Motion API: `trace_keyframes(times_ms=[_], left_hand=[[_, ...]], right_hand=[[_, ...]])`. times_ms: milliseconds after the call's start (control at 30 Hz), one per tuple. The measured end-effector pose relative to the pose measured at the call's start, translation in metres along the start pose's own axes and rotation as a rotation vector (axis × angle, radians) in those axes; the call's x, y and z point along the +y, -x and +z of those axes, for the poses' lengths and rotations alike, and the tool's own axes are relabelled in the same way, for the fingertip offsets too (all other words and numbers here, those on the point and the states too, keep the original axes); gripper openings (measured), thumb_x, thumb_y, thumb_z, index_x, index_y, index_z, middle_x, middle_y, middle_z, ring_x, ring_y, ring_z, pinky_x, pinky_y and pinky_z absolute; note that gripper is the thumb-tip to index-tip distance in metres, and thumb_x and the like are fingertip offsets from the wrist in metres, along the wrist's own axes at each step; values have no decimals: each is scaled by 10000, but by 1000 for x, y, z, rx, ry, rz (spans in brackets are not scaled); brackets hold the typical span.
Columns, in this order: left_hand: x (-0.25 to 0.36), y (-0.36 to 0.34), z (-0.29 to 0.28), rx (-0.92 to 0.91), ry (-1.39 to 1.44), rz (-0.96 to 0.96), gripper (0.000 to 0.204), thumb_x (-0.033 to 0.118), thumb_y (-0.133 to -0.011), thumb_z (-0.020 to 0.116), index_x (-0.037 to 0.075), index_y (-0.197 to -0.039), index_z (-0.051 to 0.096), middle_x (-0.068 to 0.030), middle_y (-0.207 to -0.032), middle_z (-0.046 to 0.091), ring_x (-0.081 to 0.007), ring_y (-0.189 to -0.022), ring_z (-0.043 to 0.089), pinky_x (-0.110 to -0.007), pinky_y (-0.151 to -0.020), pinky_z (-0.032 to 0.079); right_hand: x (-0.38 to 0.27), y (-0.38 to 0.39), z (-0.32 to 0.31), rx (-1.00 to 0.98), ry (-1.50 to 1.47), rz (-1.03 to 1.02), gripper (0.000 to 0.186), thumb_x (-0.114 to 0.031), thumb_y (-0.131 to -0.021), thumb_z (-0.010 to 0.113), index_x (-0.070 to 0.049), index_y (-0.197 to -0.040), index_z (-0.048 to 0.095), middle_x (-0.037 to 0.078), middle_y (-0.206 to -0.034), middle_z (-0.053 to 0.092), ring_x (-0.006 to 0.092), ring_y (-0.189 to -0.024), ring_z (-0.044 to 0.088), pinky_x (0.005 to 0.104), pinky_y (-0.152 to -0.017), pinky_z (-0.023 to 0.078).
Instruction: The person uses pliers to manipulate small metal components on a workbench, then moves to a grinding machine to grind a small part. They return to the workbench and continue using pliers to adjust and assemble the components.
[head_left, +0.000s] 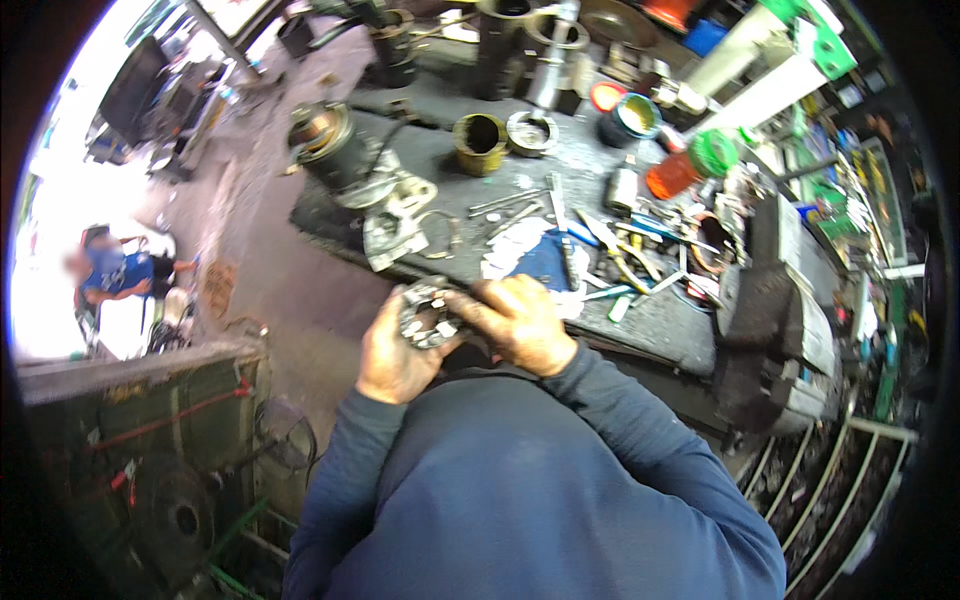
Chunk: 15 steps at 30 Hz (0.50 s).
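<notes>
Close to my body, in front of the bench edge, my left hand (389, 350) grips a ring-shaped metal part (428, 316). It looks like a motor brush holder, with small blocks around an open centre. My right hand (522, 322) is curled, its thumb and index finger at the ring's right side. Whether a small piece is pinched there is hidden. Just beyond my hands lie a dark blue cloth (548, 262) and white paper on the bench. A motor body (340, 155) with a cast end housing (392, 225) stands at the bench's left edge.
Pliers (612, 245), screwdrivers and several other hand tools crowd the bench's right side, near a bench vise (775, 320). A yellowish metal cylinder (480, 145), an orange jar with green lid (692, 163) and dark cylinders stand farther back. A seated person (125, 270) is far left.
</notes>
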<state>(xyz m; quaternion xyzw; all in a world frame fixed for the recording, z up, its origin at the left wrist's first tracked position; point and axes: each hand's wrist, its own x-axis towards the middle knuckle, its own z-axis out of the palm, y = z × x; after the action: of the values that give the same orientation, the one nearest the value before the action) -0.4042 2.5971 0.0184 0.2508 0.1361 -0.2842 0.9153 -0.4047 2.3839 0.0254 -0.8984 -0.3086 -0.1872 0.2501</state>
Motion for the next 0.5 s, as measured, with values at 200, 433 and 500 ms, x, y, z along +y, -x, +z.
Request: trace_keyframes(times_ms=[200,433,500], left_hand=[[0,-5,1,36,-65,4,432,429,-1112,410,91,-1265,630,-92,-1217,680,-267,-1106,667,-514,-947,575],[3,-14,4,10,-160,85,521,504,-1068,409,78,-1259,641,-160,-1097,708,-333,-977,695,-473,-879,563],[8,-14,3,6,-170,92,529,508,-1062,405,74,-1252,641,-157,-1081,704,-322,-971,690,-450,-865,566]], right_hand=[[3,9,10,-14,-84,79,597,-265,-785,783,-224,-1373,689,29,-1021,640,256,-776,599,385,-714,490],[88,65,-27,166,271,506,421,-224,-744,892,-46,-1078,707,157,-994,696,366,-952,671,463,-849,544],[120,104,-45,66,604,610,471,-251,-771,856,-21,-1110,623,186,-1061,623,387,-968,620,489,-843,510]])
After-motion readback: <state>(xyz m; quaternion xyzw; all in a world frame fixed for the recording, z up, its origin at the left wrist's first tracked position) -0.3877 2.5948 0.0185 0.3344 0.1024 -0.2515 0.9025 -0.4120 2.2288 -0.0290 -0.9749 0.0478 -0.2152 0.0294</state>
